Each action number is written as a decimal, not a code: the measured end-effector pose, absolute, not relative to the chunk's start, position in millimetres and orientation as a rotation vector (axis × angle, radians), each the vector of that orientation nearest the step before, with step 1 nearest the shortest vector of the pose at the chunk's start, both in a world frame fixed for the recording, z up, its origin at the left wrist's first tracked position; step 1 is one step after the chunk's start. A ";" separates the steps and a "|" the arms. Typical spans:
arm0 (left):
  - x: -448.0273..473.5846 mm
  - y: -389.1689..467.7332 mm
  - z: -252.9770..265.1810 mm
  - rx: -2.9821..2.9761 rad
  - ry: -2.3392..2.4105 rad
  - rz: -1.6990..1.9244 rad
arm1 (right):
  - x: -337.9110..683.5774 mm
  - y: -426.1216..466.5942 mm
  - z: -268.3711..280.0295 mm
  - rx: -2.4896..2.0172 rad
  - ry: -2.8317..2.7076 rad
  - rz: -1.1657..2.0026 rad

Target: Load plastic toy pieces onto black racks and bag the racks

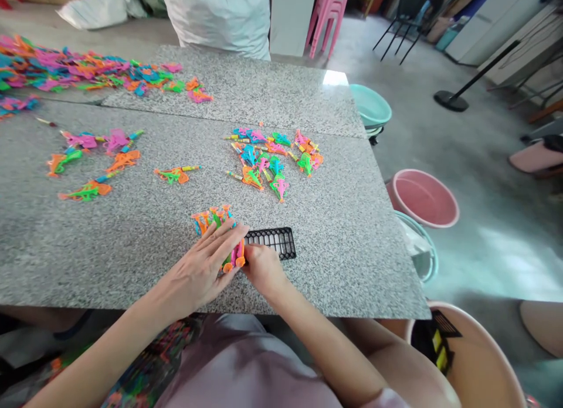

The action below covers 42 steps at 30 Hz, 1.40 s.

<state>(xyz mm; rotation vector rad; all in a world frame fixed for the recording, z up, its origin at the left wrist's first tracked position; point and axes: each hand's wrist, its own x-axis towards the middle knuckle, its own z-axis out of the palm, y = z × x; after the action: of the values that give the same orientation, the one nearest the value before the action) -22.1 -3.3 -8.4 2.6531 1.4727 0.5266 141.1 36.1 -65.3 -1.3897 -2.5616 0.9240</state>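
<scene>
My left hand (204,267) lies with straight fingers across a row of small orange, green, pink and blue plastic toys (214,217) with orange cup-shaped ends. More orange ends (233,264) show past its fingers on the right. Right beside it, my right hand (265,268) is closed at the near edge of a black plastic rack (281,242) with rows of openings. Its curled fingertips are hidden. The rack's left end runs under or behind my hands, and the toys touch or cover it there; I cannot tell which.
Several toys with yellow-blue sticks lie in a cluster (264,159), others at left (88,162), one between (178,173). A large toy heap (88,71) covers the far left. Beyond the table's (347,267) right edge stand a pink basin (424,197) and an orange tub (479,349).
</scene>
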 end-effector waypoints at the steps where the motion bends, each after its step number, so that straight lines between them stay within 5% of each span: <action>1: -22.1 -3.4 -8.4 2.677 1.460 0.524 | 139.1 35.1 -65.1 -1.383 -2.577 0.913; 8: -25.3 -0.4 -13.2 2.813 1.376 0.703 | 169.3 96.5 -50.7 -1.223 -2.724 1.112; 13: -27.4 4.1 -18.4 2.846 1.322 0.815 | 197.3 209.2 -48.0 -1.510 -2.668 0.153; 19: -42.5 3.5 -20.4 2.799 1.301 0.627 | 177.4 263.0 -65.3 -0.734 -3.164 0.015; 29: -45.1 2.8 -13.5 2.687 1.296 0.605 | 223.8 229.7 -53.8 -0.961 -2.854 0.367; 37: -44.9 3.5 -14.6 2.678 1.300 0.606 | 163.7 108.8 -95.5 -1.128 -1.955 1.410; 42: -44.6 4.0 -12.4 2.667 1.304 0.610 | 132.6 101.8 -96.6 -1.161 -2.172 1.202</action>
<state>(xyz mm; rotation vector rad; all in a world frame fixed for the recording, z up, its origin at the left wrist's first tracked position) -44.6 4.0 -12.4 2.6673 1.3035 0.6100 132.6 101.8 -96.6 -1.1612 -2.1723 1.2025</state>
